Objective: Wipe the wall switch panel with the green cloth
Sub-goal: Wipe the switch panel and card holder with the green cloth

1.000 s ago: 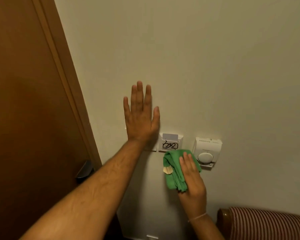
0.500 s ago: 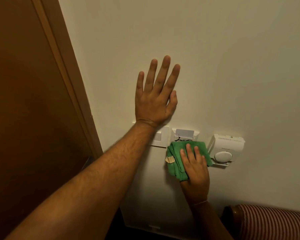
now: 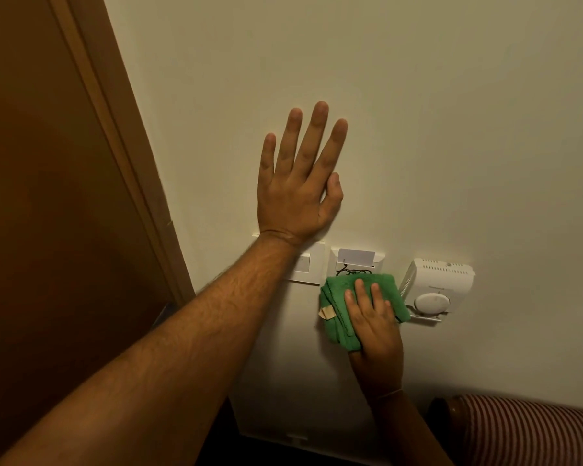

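Observation:
A folded green cloth (image 3: 340, 297) with a small tan tag is pressed flat against the wall by my right hand (image 3: 374, 327). It covers the lower part of a white key-card panel (image 3: 354, 258), whose card slot and black scribble still show above it. Left of that sits a white switch panel (image 3: 308, 265), partly hidden by my left wrist. My left hand (image 3: 297, 190) lies flat on the bare wall above the switch, fingers spread, holding nothing.
A white thermostat with a round dial (image 3: 435, 287) is mounted just right of the cloth. A brown door and frame (image 3: 81, 196) fill the left side. A red-and-white striped chair back (image 3: 525, 432) stands at the lower right.
My right hand has slid the cloth up from below the key-card panel onto its lower part. My left hand has moved up off the switch panel onto the wall above and spread its fingers.

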A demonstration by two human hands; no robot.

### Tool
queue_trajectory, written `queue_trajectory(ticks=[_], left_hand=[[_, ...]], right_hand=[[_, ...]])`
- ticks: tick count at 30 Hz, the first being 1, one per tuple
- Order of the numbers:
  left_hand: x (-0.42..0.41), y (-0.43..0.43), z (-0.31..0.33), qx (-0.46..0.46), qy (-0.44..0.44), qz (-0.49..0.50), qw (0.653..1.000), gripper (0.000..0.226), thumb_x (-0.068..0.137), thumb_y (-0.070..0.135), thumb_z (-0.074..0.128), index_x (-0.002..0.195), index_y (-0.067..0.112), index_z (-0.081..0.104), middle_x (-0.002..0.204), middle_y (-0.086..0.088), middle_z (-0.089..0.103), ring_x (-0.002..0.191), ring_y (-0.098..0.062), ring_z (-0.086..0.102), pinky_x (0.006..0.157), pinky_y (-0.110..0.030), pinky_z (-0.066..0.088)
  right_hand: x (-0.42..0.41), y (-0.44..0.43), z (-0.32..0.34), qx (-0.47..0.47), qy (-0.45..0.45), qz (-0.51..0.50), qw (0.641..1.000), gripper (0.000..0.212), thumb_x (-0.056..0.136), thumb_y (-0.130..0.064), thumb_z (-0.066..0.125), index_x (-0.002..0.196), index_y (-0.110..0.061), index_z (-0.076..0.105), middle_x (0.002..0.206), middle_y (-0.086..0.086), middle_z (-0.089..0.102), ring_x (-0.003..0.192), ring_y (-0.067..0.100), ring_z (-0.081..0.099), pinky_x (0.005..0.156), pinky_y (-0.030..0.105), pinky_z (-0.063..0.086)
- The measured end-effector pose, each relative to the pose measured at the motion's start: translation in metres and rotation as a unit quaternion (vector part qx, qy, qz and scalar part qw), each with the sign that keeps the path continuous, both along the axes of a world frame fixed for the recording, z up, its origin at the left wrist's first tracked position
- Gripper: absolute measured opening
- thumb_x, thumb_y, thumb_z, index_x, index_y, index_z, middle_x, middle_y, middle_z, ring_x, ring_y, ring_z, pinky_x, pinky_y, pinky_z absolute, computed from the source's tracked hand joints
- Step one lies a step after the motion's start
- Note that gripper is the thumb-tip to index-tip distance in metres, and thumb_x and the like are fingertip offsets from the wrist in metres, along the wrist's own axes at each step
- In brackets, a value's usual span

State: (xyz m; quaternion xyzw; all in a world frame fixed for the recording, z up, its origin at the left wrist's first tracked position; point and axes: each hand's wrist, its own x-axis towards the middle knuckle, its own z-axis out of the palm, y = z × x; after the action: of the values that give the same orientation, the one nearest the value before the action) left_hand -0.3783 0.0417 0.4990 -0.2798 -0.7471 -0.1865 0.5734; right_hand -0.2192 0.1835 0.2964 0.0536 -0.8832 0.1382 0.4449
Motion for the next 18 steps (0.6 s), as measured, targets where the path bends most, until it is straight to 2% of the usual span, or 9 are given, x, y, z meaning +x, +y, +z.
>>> queue_trajectory(ticks=[2,5,8,10,12,14,16,18], left_hand=[[0.001,-0.001,0.000,0.001,-0.005,0.006,1.000,0.079,0.109,0.036,0.043,0.180,0.030,0.009,0.188,-0.001,0.008,0.173,-0.020,-0.008,0.141,-0.052,0.004],[0.002,0.000,0.001,0.002,-0.009,0.015,1.000,0.071,0.108,0.036,0.044,0.176,0.025,0.024,0.182,-0.006,0.018,0.172,-0.019,-0.008,0.141,-0.053,0.005],[0.003,0.000,0.001,0.004,-0.006,0.017,1.000,0.070,0.108,0.036,0.043,0.175,0.024,0.026,0.181,-0.007,0.020,0.172,-0.020,-0.007,0.141,-0.053,0.006],[0.004,0.000,0.002,0.006,-0.005,0.014,1.000,0.069,0.108,0.036,0.042,0.174,0.024,0.028,0.181,-0.007,0.022,0.171,-0.019,-0.007,0.141,-0.053,0.006],[0.004,0.000,0.003,0.007,-0.007,0.013,1.000,0.069,0.108,0.036,0.042,0.174,0.024,0.028,0.181,-0.008,0.024,0.171,-0.019,-0.006,0.141,-0.053,0.007],[0.005,-0.001,0.003,0.008,-0.008,0.017,1.000,0.069,0.107,0.036,0.043,0.174,0.024,0.028,0.181,-0.008,0.024,0.171,-0.019,-0.006,0.141,-0.053,0.006],[0.006,0.000,0.003,0.009,-0.006,0.017,1.000,0.069,0.107,0.035,0.043,0.174,0.024,0.029,0.181,-0.008,0.024,0.171,-0.020,-0.005,0.141,-0.053,0.007],[0.005,0.000,0.002,0.011,0.000,0.019,1.000,0.069,0.107,0.035,0.043,0.174,0.024,0.029,0.181,-0.008,0.025,0.172,-0.020,-0.003,0.141,-0.053,0.008]], right_hand=[[0.003,0.004,0.001,-0.015,0.003,0.000,1.000,0.059,0.101,-0.020,0.053,0.158,-0.012,0.041,0.172,0.000,0.029,0.164,0.024,0.020,0.135,0.041,0.016],[-0.001,-0.011,0.009,-0.065,0.018,0.013,0.998,0.065,0.098,-0.014,0.055,0.160,-0.012,0.035,0.168,0.011,0.036,0.165,0.025,0.020,0.135,0.042,0.012],[-0.010,-0.034,0.019,-0.084,-0.003,0.040,0.996,0.067,0.098,-0.016,0.051,0.162,-0.014,0.030,0.167,0.011,0.037,0.166,0.019,0.013,0.136,0.036,0.006],[-0.011,-0.040,0.016,-0.051,-0.019,0.053,0.997,0.064,0.099,-0.017,0.051,0.160,-0.013,0.033,0.167,0.010,0.036,0.166,0.016,0.011,0.136,0.034,0.005],[-0.007,-0.035,0.008,-0.030,-0.015,0.049,0.998,0.059,0.100,-0.017,0.049,0.158,-0.010,0.039,0.168,0.006,0.034,0.166,0.016,0.012,0.136,0.035,0.007],[-0.001,-0.022,0.005,-0.062,0.001,0.020,0.998,0.055,0.104,-0.021,0.044,0.157,-0.008,0.041,0.171,0.002,0.030,0.166,0.019,0.014,0.136,0.038,0.009],[0.000,-0.012,0.007,-0.099,0.031,-0.016,0.995,0.052,0.111,-0.029,0.039,0.157,-0.006,0.041,0.170,0.008,0.034,0.165,0.024,0.016,0.136,0.042,0.015],[-0.004,-0.016,0.013,-0.110,0.045,-0.008,0.993,0.053,0.112,-0.032,0.038,0.157,-0.005,0.041,0.167,0.014,0.039,0.165,0.026,0.018,0.135,0.045,0.017]])
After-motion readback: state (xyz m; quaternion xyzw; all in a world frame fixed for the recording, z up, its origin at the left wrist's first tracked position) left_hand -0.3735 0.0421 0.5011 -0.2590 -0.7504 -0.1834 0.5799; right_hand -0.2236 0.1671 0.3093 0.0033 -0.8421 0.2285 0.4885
